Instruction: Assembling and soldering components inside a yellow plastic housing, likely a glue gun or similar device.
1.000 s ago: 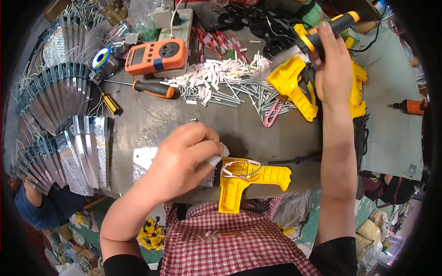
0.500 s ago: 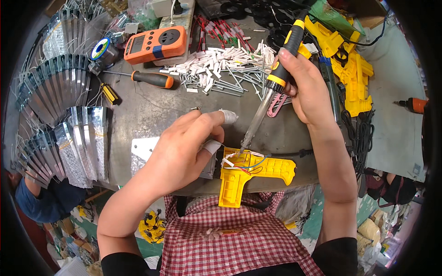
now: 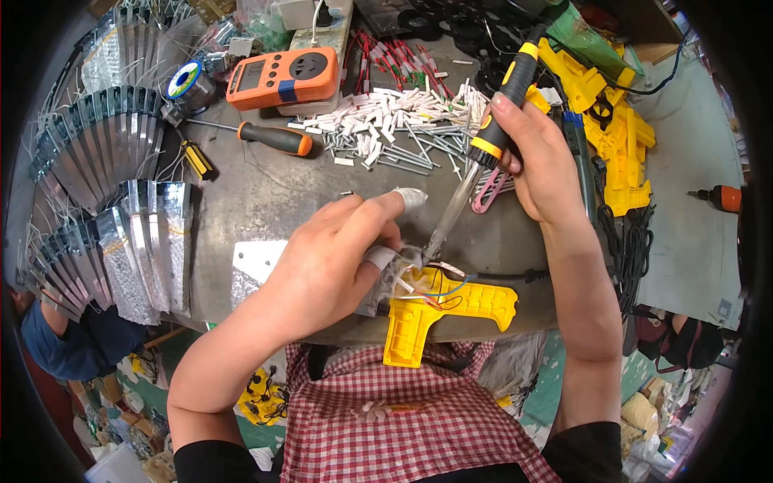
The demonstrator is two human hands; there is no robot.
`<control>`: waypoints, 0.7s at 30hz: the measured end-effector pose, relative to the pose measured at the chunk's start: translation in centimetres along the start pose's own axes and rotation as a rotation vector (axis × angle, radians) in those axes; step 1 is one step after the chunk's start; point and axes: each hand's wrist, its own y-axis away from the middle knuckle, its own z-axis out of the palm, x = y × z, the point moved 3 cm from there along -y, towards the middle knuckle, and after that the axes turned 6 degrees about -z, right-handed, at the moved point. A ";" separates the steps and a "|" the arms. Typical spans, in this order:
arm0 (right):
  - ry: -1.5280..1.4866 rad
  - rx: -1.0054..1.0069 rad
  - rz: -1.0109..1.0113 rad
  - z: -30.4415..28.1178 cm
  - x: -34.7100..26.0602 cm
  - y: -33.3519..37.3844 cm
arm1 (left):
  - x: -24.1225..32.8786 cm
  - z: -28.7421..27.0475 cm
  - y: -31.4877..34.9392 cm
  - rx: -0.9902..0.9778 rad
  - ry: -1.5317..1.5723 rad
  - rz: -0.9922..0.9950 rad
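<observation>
My right hand [image 3: 541,165] is wrapped round the black-and-yellow handle of a soldering iron [image 3: 457,211]. The iron slants down so that its tip meets the upper left end of a yellow pistol-shaped casing half [image 3: 408,332]. Blue, red and white wires [image 3: 451,301] lie in this open shell, and a thin haze of smoke hangs at the tip. Left of it, my left hand [image 3: 326,251] has its fingers bent and pinched close to the joint; what they hold is hidden. White tape covers one fingertip. A black cord [image 3: 515,276] runs off rightward from the casing.
Beyond my hands lie white sleeves and long screws [image 3: 390,121], an orange meter [image 3: 282,76], a screwdriver [image 3: 275,138] and a solder spool [image 3: 191,87]. Metal strips [image 3: 145,249] fan out at the left. Yellow casings [image 3: 620,153] and black cables [image 3: 632,253] are piled at right.
Smoke now rises where the iron's tip meets the casing. The view has shifted slightly; both hands keep nearly the same pose.
</observation>
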 end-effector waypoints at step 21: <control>0.024 -0.029 -0.005 -0.1 -0.1 -0.5 | -0.3 1.2 -0.2 0.037 0.049 -0.037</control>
